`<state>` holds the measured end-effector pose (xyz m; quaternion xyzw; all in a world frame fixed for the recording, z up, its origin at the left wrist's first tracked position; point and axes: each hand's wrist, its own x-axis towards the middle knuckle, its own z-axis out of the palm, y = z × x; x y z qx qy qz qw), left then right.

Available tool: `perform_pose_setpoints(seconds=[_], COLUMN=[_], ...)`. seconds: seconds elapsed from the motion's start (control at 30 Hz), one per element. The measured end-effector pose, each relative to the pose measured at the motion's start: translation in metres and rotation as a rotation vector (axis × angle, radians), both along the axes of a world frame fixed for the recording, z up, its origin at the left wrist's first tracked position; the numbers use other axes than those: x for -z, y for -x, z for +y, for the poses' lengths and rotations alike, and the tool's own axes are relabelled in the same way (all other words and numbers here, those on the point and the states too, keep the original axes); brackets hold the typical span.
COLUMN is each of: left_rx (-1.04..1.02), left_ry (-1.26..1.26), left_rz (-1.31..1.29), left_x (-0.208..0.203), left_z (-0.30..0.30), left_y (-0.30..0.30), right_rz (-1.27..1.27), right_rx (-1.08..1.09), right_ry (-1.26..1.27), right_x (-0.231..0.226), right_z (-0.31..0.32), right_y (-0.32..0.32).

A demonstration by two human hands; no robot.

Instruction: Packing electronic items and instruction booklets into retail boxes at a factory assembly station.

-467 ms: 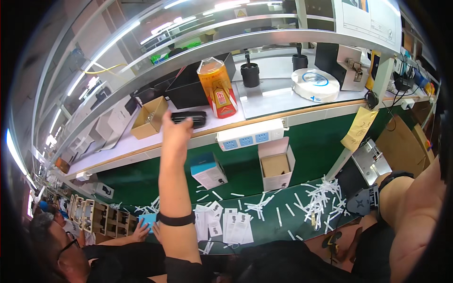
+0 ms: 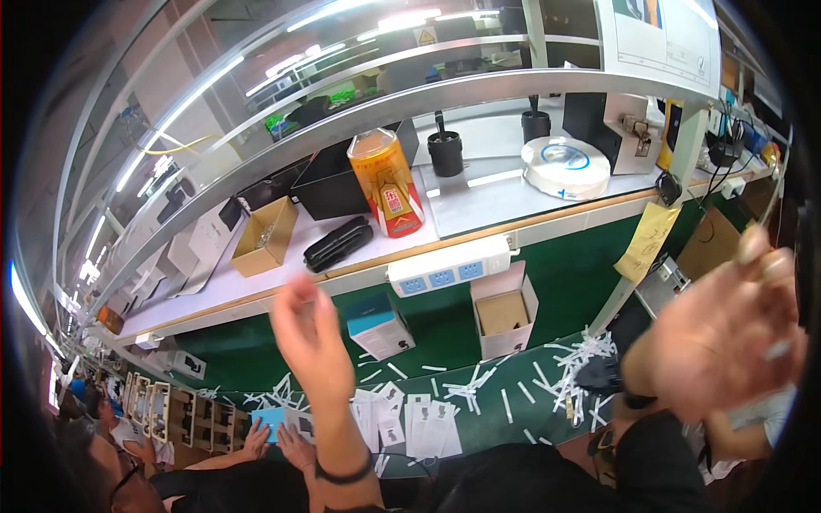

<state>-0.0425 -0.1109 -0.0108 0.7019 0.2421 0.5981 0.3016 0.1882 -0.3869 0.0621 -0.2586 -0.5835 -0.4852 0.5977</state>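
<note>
My left hand [image 2: 312, 342] is raised over the green bench, blurred, fingers apart and holding nothing; a black band circles its wrist. Just beyond it a black oblong pouch [image 2: 338, 244] lies on the white shelf [image 2: 479, 201], between an open cardboard box [image 2: 265, 235] and a tall orange canister [image 2: 386, 184]. My right hand [image 2: 727, 333] is up close to the camera at the right, blurred, with spread fingers and nothing in it.
A white power strip [image 2: 449, 275] hangs on the shelf edge. Below stand a blue box [image 2: 380, 325] and an open white box [image 2: 503, 312]. White paper strips and leaflets [image 2: 419, 423] litter the green mat. A co-worker's hands [image 2: 274, 440] work at lower left.
My left hand has let go of the black pouch, which now lies on the shelf, and has drawn back toward me. My right hand has risen into view.
</note>
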Motion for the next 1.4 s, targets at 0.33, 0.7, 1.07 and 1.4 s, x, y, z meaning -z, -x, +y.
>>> perform_pose_setpoints(seconds=[0.33,0.7,1.07,1.4], left_rx=[1.072,0.904,0.924,0.705], left_ry=[0.404,0.127,0.429,0.389], left_rz=[0.197,0.716,0.705,0.714], left_x=[0.141,0.144,0.185,0.191], left_z=[-0.151,-0.143,-0.161,-0.154], left_y=[-0.041,-0.004,0.023,0.039], right_rz=[0.712,0.605,0.892,0.883], right_rx=[-0.836,-0.28,-0.42,-0.374], right_ry=[-0.151,0.969,1.434,2.039], right_x=[0.044,0.158,0.258,0.32], right_z=[0.105,0.128,0.123,0.104], right_y=[0.006,0.087,0.113,0.104])
